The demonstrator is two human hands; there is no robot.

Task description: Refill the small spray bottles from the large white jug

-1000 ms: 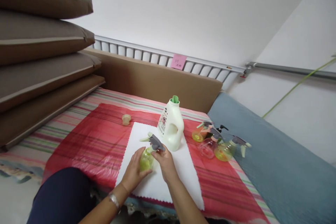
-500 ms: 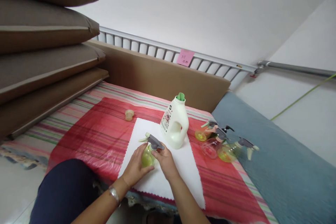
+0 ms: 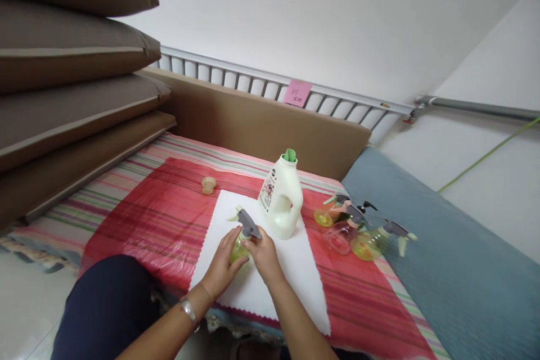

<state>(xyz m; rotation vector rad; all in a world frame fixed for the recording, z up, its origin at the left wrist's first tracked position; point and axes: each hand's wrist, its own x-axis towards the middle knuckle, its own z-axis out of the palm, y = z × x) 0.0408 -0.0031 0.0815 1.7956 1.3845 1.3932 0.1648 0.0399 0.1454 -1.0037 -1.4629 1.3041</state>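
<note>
Both hands hold a small spray bottle [image 3: 239, 251] with a clear yellow-green body and a grey trigger head, above the white cloth [image 3: 291, 287]. My left hand [image 3: 221, 264] is wrapped round the bottle's body from the left. My right hand [image 3: 264, 253] grips at the neck and the grey spray head [image 3: 248, 224], whose pale green trigger points left. Fingers cover much of the bottle. Just beyond stands a large white jug [image 3: 282, 202] with a handle, a printed label and something green in its open mouth.
Several spray bottles [image 3: 367, 244], yellow and pink, lie at the right on the red sheet [image 3: 139, 208]. A small beige cap [image 3: 208, 184] rests left of the cloth. Stacked brown cushions [image 3: 80, 107] rise at the left; a brown board [image 3: 253, 121] stands along the back.
The spray head has tilted, its grey rear now sloping down more steeply to the right. Both hands remain on the bottle. The jug and other bottles have not moved.
</note>
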